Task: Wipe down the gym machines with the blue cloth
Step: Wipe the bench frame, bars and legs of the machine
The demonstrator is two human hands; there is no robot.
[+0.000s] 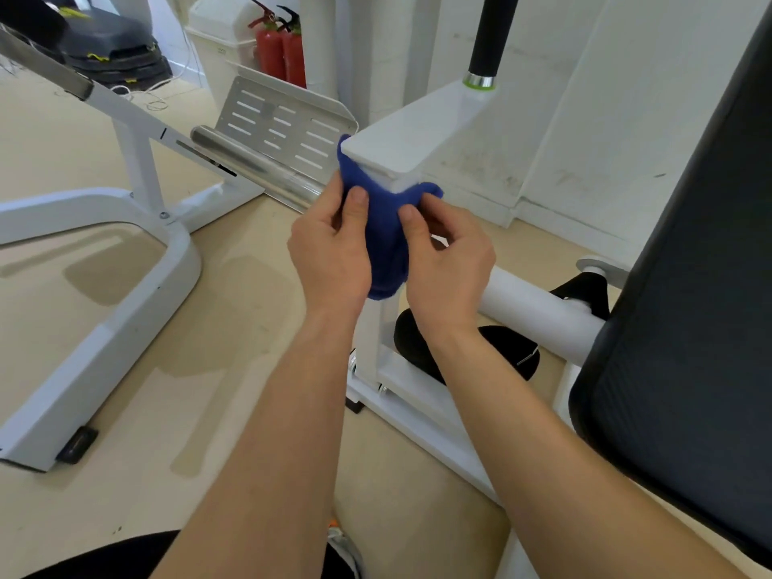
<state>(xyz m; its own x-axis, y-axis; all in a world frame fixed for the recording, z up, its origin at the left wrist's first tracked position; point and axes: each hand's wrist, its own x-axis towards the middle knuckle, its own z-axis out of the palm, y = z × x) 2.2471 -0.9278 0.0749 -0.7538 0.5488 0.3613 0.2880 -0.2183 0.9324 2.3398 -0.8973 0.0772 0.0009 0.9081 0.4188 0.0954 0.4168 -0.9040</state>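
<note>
The blue cloth (386, 227) is wrapped around the near end of a white square machine arm (411, 135), just below its flat top. My left hand (330, 248) grips the cloth from the left, thumb pressed on it. My right hand (447, 261) pinches the cloth's right side with thumb and fingers. A black-gripped handle (493, 31) rises from the far end of the arm. The cloth's lower part hangs between my two hands.
A large black back pad (685, 328) fills the right. A white roller tube (539, 311) and a black pad (514, 348) lie below my right hand. Left stand a white machine frame (125, 294), a slotted metal footplate (284, 127) and two red fire extinguishers (282, 52).
</note>
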